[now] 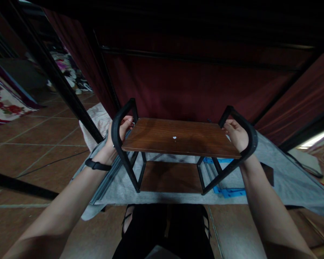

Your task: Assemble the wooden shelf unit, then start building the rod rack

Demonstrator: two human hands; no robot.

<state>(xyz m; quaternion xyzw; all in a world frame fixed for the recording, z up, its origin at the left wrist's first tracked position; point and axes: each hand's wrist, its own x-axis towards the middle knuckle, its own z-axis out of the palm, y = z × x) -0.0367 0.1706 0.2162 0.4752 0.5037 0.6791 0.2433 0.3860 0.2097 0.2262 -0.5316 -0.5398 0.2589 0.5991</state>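
Note:
A small two-tier shelf (162, 135) with brown wood-grain boards and black tube sides stands on grey cloth. A small white mark shows on its upper board. At the left end, my left hand (125, 127) is beside the curved black tube (116, 131), its fingers closed near the board's far corner. My right hand (235, 133) is inside the right curved tube (252, 140), fingers curled at the matching far corner. Whatever small part either hand pinches is hidden. The lower board (171, 176) rests close to the cloth. A black band (97, 164) circles my left wrist.
Grey cloth (294, 172) covers the low surface under the shelf. Blue-edged pieces (232, 192) lie to the right. Black metal bars (59, 82) and a dark red curtain (172, 86) stand close around. A thin cable (54, 163) crosses the tiled floor at left.

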